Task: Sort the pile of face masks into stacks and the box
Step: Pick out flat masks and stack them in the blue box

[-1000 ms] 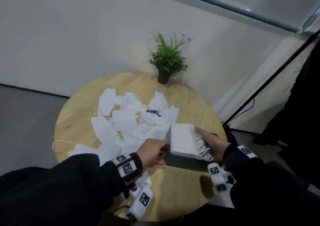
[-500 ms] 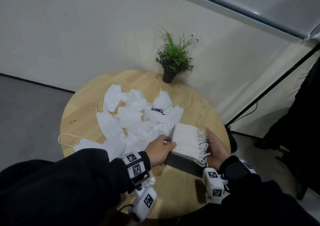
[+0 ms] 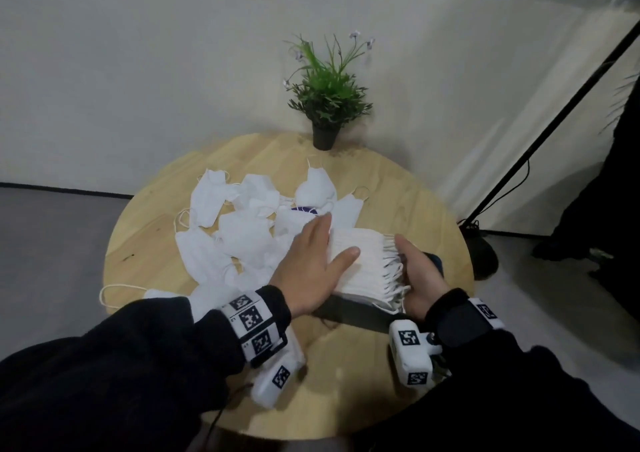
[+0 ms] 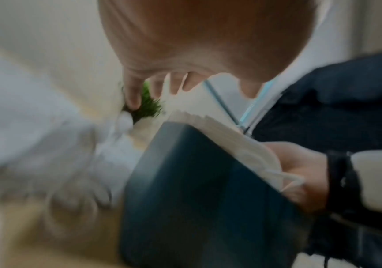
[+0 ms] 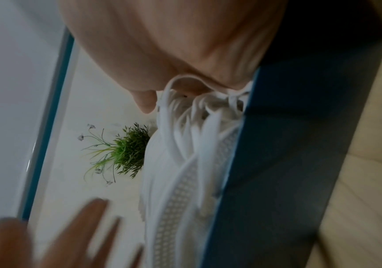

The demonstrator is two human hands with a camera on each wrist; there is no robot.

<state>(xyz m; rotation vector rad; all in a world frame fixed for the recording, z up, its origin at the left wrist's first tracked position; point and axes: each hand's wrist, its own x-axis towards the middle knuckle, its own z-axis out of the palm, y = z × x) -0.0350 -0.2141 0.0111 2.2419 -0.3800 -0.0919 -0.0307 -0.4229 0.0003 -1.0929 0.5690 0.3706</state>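
A thick stack of white face masks (image 3: 363, 261) sits in a dark blue box (image 3: 356, 316) at the table's near right. My left hand (image 3: 318, 254) lies flat against the stack's left side, fingers straight and thumb across the top. My right hand (image 3: 420, 278) grips the box's right end, its palm against the ear loops (image 5: 197, 127). Several loose white masks (image 3: 242, 233) lie scattered to the left. The blurred left wrist view shows the box (image 4: 197, 190) and the stack (image 4: 231, 137).
The round wooden table (image 3: 346, 382) carries a small potted plant (image 3: 327, 105) at its far edge by the wall. A black stand pole (image 3: 554, 115) slants up at the right, with a dark-clothed person (image 3: 627, 174) beside it.
My left hand let go of the box's left edge and now lies flat on the stack. The right hand stays at the box's right end.
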